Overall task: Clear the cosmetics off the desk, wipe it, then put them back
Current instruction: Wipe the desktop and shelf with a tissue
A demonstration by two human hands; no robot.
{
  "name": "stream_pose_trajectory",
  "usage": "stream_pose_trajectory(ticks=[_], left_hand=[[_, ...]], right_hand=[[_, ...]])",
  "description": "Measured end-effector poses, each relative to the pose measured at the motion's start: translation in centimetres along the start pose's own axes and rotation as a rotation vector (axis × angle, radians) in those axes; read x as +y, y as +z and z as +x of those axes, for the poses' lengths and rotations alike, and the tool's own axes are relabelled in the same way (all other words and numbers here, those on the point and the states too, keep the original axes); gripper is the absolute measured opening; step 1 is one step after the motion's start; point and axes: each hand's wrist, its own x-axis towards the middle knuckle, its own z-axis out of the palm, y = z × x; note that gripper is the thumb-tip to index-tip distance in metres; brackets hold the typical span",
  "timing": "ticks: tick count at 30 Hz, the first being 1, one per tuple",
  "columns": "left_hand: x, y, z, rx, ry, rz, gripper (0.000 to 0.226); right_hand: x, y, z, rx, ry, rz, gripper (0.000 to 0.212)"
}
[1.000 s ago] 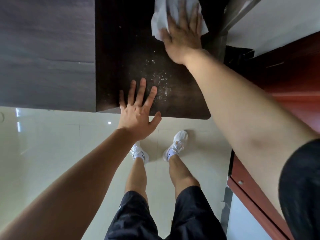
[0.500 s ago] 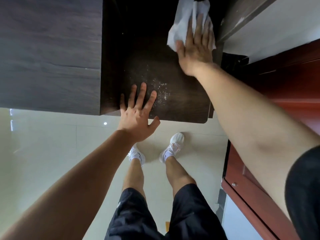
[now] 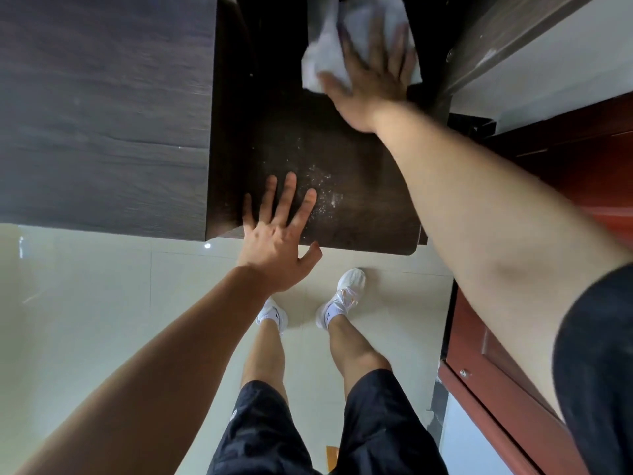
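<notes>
White cloth (image 3: 325,53) under the flat right hand (image 3: 373,84) has rubbed sideways along the desk's (image 3: 359,217) far edge; powder (image 3: 322,190) beside the outspread, empty left hand (image 3: 274,245) stays unwiped.

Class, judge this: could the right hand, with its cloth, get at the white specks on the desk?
Probably yes: only bare desk lies between the right hand and the white specks, though fingers of the left hand rest right beside them.

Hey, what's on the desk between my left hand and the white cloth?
In the head view, scattered white specks lie on the dark desk between the left hand and the white cloth. Nothing else shows there.
</notes>
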Motion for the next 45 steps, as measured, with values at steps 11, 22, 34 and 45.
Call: stream_pose_trajectory(ticks=[11, 22, 34, 45], left_hand=[[-0.3, 0.1, 0.1, -0.007, 0.020, -0.025, 0.082], [-0.6, 0.7, 0.2, 0.016, 0.042, -0.031, 0.081], [-2.3, 2.4, -7.2, -0.015, 0.087, 0.013, 0.072], [-6.6, 1.8, -9.7, -0.038, -0.058, 0.029, 0.076]], right_hand=[[-3.2, 0.6, -1.8, -0.080, -0.273, -0.012, 0.067], [2.2, 5.6, -9.8, 0.097, 0.054, 0.059, 0.077], [-0.2, 7.1, -15.7, -0.007, -0.094, -0.017, 0.071], [-4.1, 10.2, -21.0, 0.025, -0.305, 0.007, 0.059]])
